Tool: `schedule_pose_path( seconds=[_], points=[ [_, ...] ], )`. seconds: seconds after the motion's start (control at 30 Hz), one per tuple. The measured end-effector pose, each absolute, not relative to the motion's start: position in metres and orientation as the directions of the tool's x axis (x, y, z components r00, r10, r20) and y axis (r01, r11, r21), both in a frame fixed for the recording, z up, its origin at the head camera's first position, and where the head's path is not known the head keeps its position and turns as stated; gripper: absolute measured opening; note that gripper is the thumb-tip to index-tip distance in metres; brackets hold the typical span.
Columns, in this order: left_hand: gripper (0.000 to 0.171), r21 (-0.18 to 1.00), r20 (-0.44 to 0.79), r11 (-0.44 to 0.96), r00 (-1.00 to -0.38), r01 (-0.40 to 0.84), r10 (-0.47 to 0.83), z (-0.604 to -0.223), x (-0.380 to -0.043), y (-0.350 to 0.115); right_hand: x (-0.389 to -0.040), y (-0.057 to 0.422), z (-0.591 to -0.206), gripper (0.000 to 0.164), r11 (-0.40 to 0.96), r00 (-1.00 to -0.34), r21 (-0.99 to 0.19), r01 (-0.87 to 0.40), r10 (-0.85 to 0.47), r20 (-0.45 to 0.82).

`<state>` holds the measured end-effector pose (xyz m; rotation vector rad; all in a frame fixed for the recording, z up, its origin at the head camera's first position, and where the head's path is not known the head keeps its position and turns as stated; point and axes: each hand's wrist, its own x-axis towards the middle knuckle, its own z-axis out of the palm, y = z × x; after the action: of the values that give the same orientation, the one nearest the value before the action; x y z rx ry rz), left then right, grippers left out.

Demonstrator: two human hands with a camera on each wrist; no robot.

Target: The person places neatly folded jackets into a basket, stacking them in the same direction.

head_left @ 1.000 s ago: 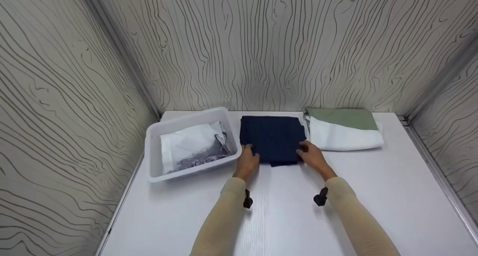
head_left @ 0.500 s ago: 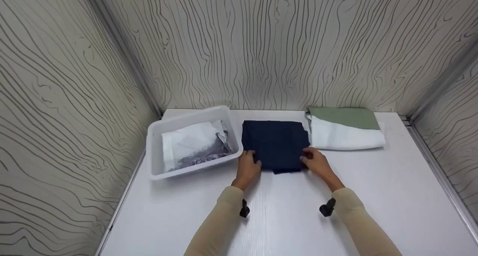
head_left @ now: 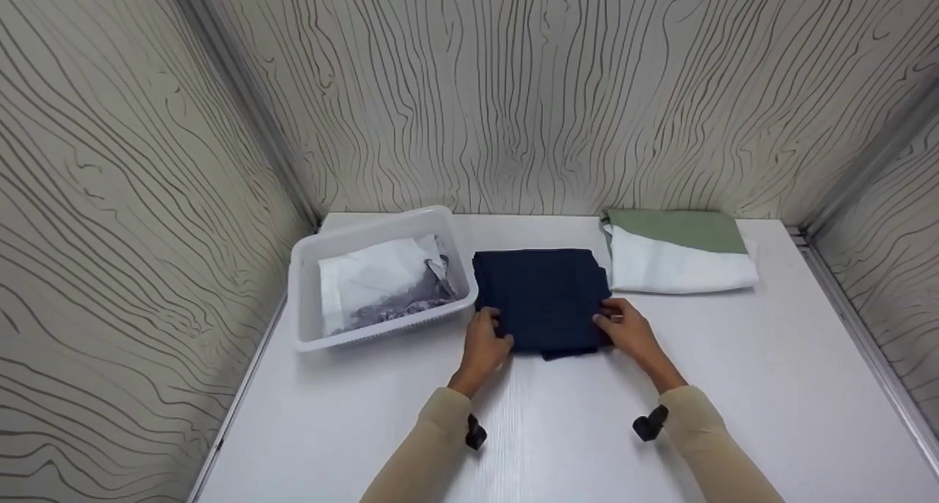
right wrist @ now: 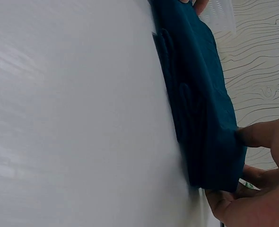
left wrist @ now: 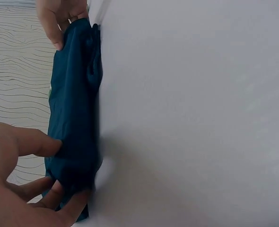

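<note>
A folded navy garment (head_left: pixel 543 298) lies at the middle of the white table, its exact kind hidden by the folds. My left hand (head_left: pixel 486 345) grips its left near corner; in the left wrist view the thumb (left wrist: pixel 42 144) presses on one face while other fingers curl round the end. At the right near corner my right hand (head_left: pixel 632 334) holds the garment between thumb and fingers. The right wrist view shows several stacked fold layers along the near edge of the navy cloth (right wrist: pixel 201 104).
A white plastic basket (head_left: pixel 295 298) stands to the left, close beside the navy garment, with a white and purple printed garment (head_left: pixel 378 268) inside. Back right lies a folded green and white garment (head_left: pixel 678 257). Patterned walls (head_left: pixel 513 92) enclose the table (head_left: pixel 557 437).
The navy garment has slid toward me, away from the back wall, with both hands holding its sides. The basket and the green and white garment stay where they were.
</note>
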<state>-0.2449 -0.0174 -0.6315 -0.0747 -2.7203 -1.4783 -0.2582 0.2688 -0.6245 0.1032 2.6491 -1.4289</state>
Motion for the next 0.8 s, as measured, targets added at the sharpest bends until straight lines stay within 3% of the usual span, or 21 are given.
schedule_pose_path(
  seconds=[0.53,0.8],
  points=[
    [0.046,0.848,-0.033,0.528,-0.999,-0.038,-0.017,-0.621,-0.234,-0.022,-0.251,0.27,-0.624,0.061,0.537,-0.979,-0.825,0.178,0.015,-0.202],
    [0.062,0.79,-0.047,0.607,-0.995,-0.09,-0.086,-0.616,-0.243,-0.028,-0.253,0.273,-0.62,0.065,0.549,-0.982,-0.815,0.184,0.061,-0.18]
  ],
)
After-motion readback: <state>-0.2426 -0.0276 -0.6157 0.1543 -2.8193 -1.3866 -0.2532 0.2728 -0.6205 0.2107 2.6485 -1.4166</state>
